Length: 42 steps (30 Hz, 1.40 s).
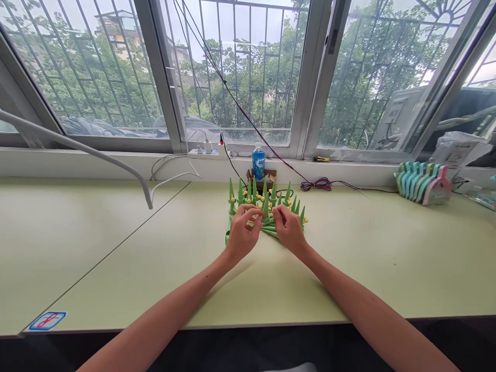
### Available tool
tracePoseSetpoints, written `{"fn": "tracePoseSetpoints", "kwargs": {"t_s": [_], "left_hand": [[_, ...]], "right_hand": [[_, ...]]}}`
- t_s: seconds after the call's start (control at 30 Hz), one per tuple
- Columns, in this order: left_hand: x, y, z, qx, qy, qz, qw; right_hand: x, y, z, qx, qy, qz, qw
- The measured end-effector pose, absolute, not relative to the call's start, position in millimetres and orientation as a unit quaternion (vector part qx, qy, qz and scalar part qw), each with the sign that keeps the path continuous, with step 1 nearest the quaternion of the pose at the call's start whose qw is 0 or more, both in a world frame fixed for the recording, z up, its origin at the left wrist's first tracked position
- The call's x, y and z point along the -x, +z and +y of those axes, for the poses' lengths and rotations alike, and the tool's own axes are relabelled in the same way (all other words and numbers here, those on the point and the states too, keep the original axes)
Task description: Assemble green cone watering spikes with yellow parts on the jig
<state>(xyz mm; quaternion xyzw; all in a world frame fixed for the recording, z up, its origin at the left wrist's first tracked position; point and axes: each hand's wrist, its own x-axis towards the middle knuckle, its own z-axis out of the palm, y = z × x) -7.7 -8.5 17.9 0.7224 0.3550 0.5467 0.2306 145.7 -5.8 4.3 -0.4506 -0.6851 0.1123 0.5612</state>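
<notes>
Several green cone-shaped plastic pieces [274, 190] stand upright in a cluster on the table, with small yellow pieces [233, 198] among them. My left hand [244, 230] is at the near side of the cluster, its fingers curved and apart, fingertips close beside a green cone [265, 204]. Whether they touch it I cannot tell. On the other side of that cone, my right hand [289, 227] has thumb and fingers pinched together; what is in the pinch is too small to make out. Long green pieces [270, 228] lie low between my hands, and both hands hide part of the cluster.
Behind the cluster a blue pump bottle [258, 163] stands by a small brown box [273, 178]. A bundled cable [315, 184] lies right of it. Farther right is a rack of pastel-coloured pieces [421, 182]. A grey tube [96, 152] hangs over the left side of the pale table [368, 258].
</notes>
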Motion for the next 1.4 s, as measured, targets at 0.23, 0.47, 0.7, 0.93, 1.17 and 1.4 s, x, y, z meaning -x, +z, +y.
{"fn": "tracePoseSetpoints", "kwargs": {"t_s": [0.23,0.47,0.7,0.93,1.17,1.4], "left_hand": [[8,19,-2,-0.634,0.549,0.388,0.381],[9,12,6,-0.586,0.459,0.368,0.557],[9,15,5,-0.572,0.435,0.349,0.601],[11,19,1,-0.596,0.453,0.348,0.565],[10,18,-2,-0.635,0.477,0.336,0.506],[9,13,-2,-0.684,0.477,0.332,0.441]], "right_hand": [[-145,4,-7,0.439,0.103,-0.700,0.554],[-144,2,-6,0.420,0.128,-0.727,0.527],[-145,2,-5,0.423,0.131,-0.725,0.527],[-145,2,-4,0.420,0.135,-0.720,0.536],[-146,1,-2,0.423,0.131,-0.715,0.540],[-147,3,-2,0.431,0.096,-0.718,0.537]]}}
